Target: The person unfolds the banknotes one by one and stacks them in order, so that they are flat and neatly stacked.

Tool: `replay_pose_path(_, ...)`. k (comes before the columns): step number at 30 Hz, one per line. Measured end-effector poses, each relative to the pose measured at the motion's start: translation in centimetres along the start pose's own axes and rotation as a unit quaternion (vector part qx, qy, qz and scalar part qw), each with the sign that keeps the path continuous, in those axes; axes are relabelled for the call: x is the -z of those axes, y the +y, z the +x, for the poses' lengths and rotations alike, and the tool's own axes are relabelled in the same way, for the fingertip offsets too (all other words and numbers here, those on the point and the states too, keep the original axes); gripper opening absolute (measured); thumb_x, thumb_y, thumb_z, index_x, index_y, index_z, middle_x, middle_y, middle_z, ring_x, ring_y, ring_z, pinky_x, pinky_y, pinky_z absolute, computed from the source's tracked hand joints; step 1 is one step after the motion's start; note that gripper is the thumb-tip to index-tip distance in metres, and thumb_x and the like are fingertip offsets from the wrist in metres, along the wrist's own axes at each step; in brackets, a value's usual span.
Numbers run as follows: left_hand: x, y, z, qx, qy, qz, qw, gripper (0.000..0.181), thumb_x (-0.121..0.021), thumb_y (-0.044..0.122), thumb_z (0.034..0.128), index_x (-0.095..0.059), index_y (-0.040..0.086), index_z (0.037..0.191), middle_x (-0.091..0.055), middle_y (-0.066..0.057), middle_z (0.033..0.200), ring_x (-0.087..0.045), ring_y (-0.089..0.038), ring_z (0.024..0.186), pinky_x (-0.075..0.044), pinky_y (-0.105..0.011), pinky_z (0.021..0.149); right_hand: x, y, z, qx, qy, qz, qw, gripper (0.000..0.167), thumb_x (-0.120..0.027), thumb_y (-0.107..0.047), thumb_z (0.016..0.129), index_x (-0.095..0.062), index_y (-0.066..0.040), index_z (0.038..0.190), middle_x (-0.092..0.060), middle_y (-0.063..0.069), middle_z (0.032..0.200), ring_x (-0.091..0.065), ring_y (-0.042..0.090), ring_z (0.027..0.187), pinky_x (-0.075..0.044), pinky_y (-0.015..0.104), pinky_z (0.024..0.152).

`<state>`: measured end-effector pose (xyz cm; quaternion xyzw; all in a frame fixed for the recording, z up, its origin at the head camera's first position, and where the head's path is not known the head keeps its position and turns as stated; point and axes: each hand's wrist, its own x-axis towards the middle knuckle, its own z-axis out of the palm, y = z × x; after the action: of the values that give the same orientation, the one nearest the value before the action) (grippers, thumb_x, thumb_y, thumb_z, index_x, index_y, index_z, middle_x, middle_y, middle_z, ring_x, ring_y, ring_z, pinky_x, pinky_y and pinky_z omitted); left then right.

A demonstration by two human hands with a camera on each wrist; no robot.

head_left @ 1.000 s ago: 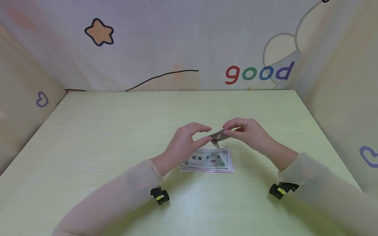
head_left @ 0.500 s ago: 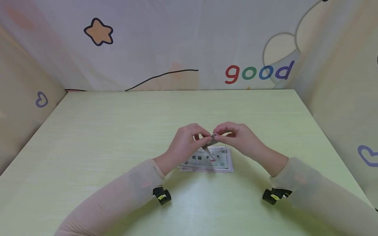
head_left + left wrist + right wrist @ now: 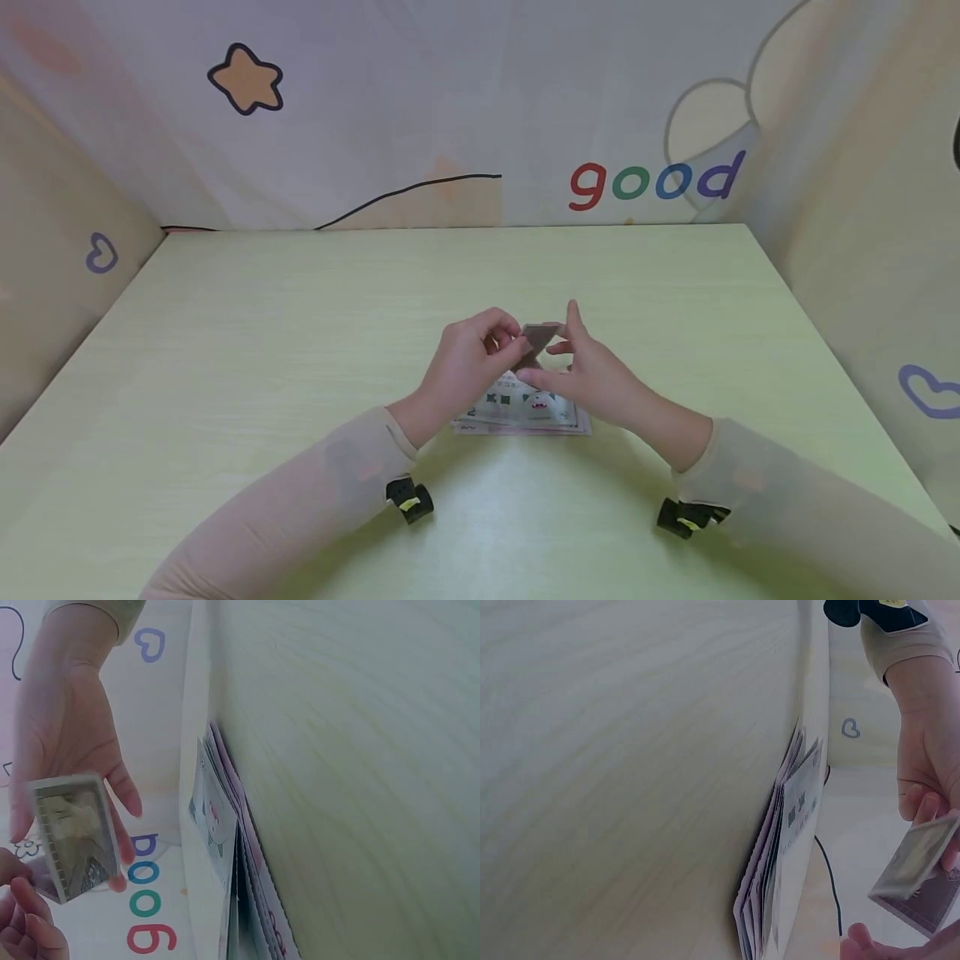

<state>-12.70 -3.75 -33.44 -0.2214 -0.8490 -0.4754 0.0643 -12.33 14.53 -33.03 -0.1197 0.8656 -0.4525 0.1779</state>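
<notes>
In the head view my left hand (image 3: 483, 346) pinches a folded banknote (image 3: 537, 340), brownish-grey, above the table. It stands tilted, and its folded end shows a printed panel in the left wrist view. My right hand (image 3: 592, 367) is close on its right side with the fingers spread and the index finger pointing up. Whether its fingertips touch the folded note is hard to tell. Below both hands lies a small stack of paper banknotes (image 3: 517, 408), the top one greenish with a cartoon face and a 2. My left forearm and hand hide part of the stack.
The stack rests on a pale green table (image 3: 300, 333), its layers fanning slightly apart in the right wrist view. Printed cloth walls (image 3: 375, 100) stand at the back and both sides. Each sleeve carries a black wrist camera (image 3: 410, 500).
My right hand moves in leftward, its pinch on the folded note opens, and its fingers spread. The note turns to stand more upright in my left hand, which hardly shifts.
</notes>
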Motion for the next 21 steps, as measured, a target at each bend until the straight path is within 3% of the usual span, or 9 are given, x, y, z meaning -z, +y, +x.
replay_pose_path(3,-0.05,-0.08,-0.03,0.008,0.001,-0.013,0.9999,0.005,-0.064,0.008,0.0875,-0.06,0.006,0.088,-0.056,0.001,0.071,-0.049,-0.013,0.064,-0.042,-0.02,0.055,-0.17,0.08,0.02,0.007,0.009,0.004,0.9999,0.119,-0.071,-0.046,0.078,0.019,-0.007,0.145,-0.033,0.007,0.148,-0.041,0.029,0.126,-0.044,0.046,0.093)
replay_pose_path(5,-0.05,-0.13,-0.07,0.011,0.003,-0.019,0.9998,0.006,-0.063,0.007,0.0878,-0.058,0.006,0.088,-0.057,0.001,0.071,-0.049,-0.013,0.063,-0.042,-0.02,0.055,-0.24,0.1,0.05,0.02,0.009,-0.022,0.9995,0.115,-0.072,-0.042,0.079,0.013,-0.005,0.147,-0.034,0.007,0.148,-0.043,0.028,0.123,-0.045,0.043,0.091)
replay_pose_path(8,0.0,-0.11,-0.19,0.012,0.008,-0.028,0.9995,0.006,-0.061,0.006,0.0887,-0.055,0.006,0.088,-0.057,0.0,0.071,-0.05,-0.013,0.063,-0.043,-0.021,0.055,-0.33,0.15,-0.02,0.065,0.011,-0.07,0.9954,0.095,-0.073,-0.034,0.081,-0.014,-0.001,0.148,-0.046,0.011,0.138,-0.053,0.025,0.111,-0.049,0.037,0.085)
replay_pose_path(12,0.03,-0.16,-0.32,0.017,0.012,-0.045,0.9988,0.007,-0.058,0.005,0.0891,-0.052,0.006,0.089,-0.057,-0.001,0.07,-0.05,-0.013,0.062,-0.043,-0.021,0.055,-0.35,0.46,-0.18,0.11,0.025,-0.115,0.987,0.064,-0.07,-0.03,0.084,-0.046,-0.001,0.135,-0.058,0.011,0.121,-0.057,0.02,0.094,-0.05,0.035,0.078)
replay_pose_path(21,0.24,-0.38,-0.76,0.058,-0.013,-0.071,0.9957,0.012,-0.057,0.006,0.0898,-0.046,0.006,0.095,-0.058,-0.003,0.071,-0.048,-0.014,0.056,-0.041,-0.022,0.049,0.01,0.87,-0.11,0.09,0.017,-0.137,0.9863,0.067,-0.068,-0.04,0.084,-0.049,0.003,0.132,-0.06,0.012,0.117,-0.054,0.019,0.088,-0.048,0.032,0.073)
